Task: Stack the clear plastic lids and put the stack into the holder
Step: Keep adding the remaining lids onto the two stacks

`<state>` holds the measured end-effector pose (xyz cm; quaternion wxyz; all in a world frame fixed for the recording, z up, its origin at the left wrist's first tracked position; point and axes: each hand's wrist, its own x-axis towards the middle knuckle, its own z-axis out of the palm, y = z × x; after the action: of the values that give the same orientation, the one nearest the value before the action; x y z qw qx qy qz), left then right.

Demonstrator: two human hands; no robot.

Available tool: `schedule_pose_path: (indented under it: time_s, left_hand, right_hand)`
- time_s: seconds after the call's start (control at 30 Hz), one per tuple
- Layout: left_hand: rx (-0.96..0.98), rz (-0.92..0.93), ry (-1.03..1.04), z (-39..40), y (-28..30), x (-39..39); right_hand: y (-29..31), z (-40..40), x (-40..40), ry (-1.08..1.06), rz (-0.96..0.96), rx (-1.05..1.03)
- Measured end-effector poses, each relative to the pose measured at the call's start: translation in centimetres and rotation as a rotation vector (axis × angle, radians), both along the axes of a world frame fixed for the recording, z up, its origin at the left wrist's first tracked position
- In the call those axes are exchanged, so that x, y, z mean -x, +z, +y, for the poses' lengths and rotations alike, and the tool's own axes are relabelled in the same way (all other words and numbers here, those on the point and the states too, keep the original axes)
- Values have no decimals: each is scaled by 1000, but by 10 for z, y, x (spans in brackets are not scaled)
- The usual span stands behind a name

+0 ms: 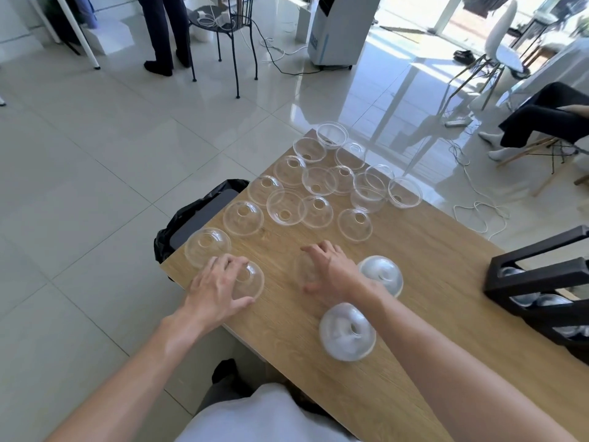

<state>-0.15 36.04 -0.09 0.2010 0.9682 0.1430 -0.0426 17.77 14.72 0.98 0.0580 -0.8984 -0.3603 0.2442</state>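
- A wooden table (pixel 414 282) runs from the centre of the frame down to the lower right, and many clear dome lids (pixel 285 207) with a round hole on top lie scattered over its upper part, some dome up and some turned over.
- The left hand (pixel 220 282) is at the lower left edge of the table; its fingers are curled over one dome lid (pixel 251 280) and grip it from above.
- The right hand (pixel 331 269) is in the middle of the frame, fingers spread wide over another lid (pixel 305 270); I cannot tell if it really holds it.
- Two stacks of lids look whitish: one stack (pixel 347 336) below the right hand, the second stack (pixel 382 274) just right of it.
- The black holder (pixel 538 279) stands at the right edge, with some lids already inside.
- A black-lined bin (pixel 197 215) stands beside the table at left.
- The writing on the white machine (pixel 338 30) at the top is too blurred to read.
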Motion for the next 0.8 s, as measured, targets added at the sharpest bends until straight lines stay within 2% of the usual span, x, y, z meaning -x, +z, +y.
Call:
schedule_pose_path:
  time_s: [0.17, 0.3, 0.63, 0.8]
  left_hand:
    - [17, -26, -59, -18, 6, -19]
    - [47, -84, -123, -44, 13, -35]
    - [47, -171, -228, -88, 27, -43]
    - [170, -224, -312, -115, 44, -34]
  right_hand:
    - [54, -43, -33, -172, -62, -166]
    - [79, -96, -42, -246, -96, -169]
    - [33, -134, -19, -241, -113, -107]
    - [24, -137, -14, -289, -33, -182]
